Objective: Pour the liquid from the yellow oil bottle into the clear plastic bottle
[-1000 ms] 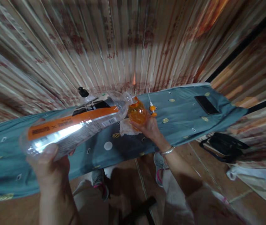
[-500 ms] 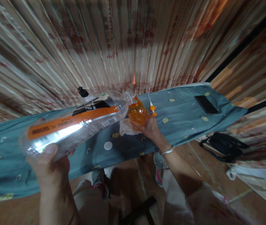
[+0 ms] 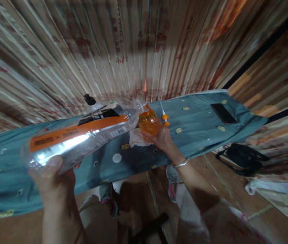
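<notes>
My left hand (image 3: 51,179) grips the base of a large clear plastic bottle (image 3: 83,134) with an orange label, held almost on its side. Its open neck touches the mouth of a small orange bottle (image 3: 148,122), which my right hand (image 3: 160,137) holds upright over the blue-grey cloth-covered table (image 3: 197,125). A folded white cloth (image 3: 136,139) lies under the small bottle. An orange-and-white pump nozzle (image 3: 164,117) lies on the cloth just right of the small bottle. A white cap (image 3: 117,158) rests on the table below the big bottle.
A black phone (image 3: 223,113) lies at the table's right end. A black pump top (image 3: 90,99) shows behind the big bottle. Striped curtains (image 3: 139,47) hang behind the table. A black bag (image 3: 245,157) and white bags sit on the floor at right.
</notes>
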Available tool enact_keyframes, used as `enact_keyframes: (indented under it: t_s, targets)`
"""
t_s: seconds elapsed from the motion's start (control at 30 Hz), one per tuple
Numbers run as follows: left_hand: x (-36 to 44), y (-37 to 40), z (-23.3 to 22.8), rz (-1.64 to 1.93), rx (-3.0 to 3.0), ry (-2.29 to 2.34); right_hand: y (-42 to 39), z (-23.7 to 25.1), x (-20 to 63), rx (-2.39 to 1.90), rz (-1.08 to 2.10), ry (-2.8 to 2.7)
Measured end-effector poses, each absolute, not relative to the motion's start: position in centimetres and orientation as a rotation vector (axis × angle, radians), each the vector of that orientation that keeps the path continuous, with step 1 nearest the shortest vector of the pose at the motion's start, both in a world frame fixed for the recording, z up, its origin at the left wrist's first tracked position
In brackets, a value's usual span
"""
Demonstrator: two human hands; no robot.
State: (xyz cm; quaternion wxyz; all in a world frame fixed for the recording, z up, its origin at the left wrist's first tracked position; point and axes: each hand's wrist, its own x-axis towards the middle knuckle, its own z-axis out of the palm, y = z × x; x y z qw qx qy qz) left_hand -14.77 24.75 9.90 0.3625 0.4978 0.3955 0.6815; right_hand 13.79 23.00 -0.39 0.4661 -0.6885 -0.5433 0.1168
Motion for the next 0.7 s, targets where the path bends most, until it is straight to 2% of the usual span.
enact_keyframes:
  t_s: [0.7]
  targets:
    - [-15.02, 25.06, 9.48, 1.784, 1.263, 0.913, 23.08, -0.55, 13.81, -1.695, 0.284, -1.328]
